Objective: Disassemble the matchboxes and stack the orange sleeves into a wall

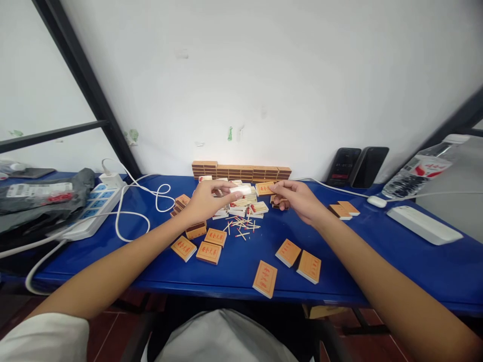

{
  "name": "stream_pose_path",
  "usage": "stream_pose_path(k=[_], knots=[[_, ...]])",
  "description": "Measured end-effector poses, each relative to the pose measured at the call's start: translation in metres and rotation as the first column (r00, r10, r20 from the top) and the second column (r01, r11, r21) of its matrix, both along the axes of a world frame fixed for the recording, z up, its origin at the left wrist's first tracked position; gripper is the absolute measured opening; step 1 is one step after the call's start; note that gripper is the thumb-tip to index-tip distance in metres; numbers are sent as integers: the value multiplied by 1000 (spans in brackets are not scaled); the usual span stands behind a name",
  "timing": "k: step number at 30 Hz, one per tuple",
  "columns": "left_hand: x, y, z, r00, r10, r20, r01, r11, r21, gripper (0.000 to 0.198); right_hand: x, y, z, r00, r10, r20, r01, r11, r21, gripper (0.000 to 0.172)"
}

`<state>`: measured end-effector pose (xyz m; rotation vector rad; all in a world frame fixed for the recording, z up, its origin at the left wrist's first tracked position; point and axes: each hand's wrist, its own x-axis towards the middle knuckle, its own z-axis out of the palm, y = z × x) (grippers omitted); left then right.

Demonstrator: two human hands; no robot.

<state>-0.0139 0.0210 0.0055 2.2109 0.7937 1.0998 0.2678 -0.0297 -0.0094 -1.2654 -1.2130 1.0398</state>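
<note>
My left hand (213, 198) pinches a white matchbox tray (241, 190) above a pile of filled trays. Between the fingers of my right hand (296, 197) is an orange matchbox sleeve (265, 188) with red print, held just right of the tray and apart from it. Below them lie open matchbox trays full of matches (237, 211). Loose red-tipped matches (242, 224) are scattered on the blue table in front of the pile. More orange matchboxes (183, 201) sit by my left wrist, partly hidden by it.
A row of stacked matchboxes (241, 172) stands along the wall. Several matchboxes (264, 279) lie near the front edge. At left are a power strip (94, 208) with cables and a grey bag (49, 198). Phones (343, 166), a bottle (424, 166) and a white oblong device (424, 224) are at right.
</note>
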Motion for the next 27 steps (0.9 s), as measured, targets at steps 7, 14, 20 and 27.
stream_pose_path(k=[7, 14, 20, 27], knots=[[-2, 11, 4, 990, -37, 135, 92, 900, -427, 57, -1, 0, -1, 1000, 4, -4, -4, 1000, -7, 43], [-1, 11, 4, 986, -56, 155, 123, 876, -466, 56, -1, -1, 0, 1000, 19, 10, -19, 1000, -13, 43], [-2, 13, 2, 988, -52, 144, 116, 871, -478, 54, -1, -1, 1, 1000, 28, 0, -28, 1000, -12, 44], [-2, 13, 2, 990, -42, 132, 101, 873, -476, 51, -1, -1, 0, 1000, 24, 13, -24, 1000, -3, 44]])
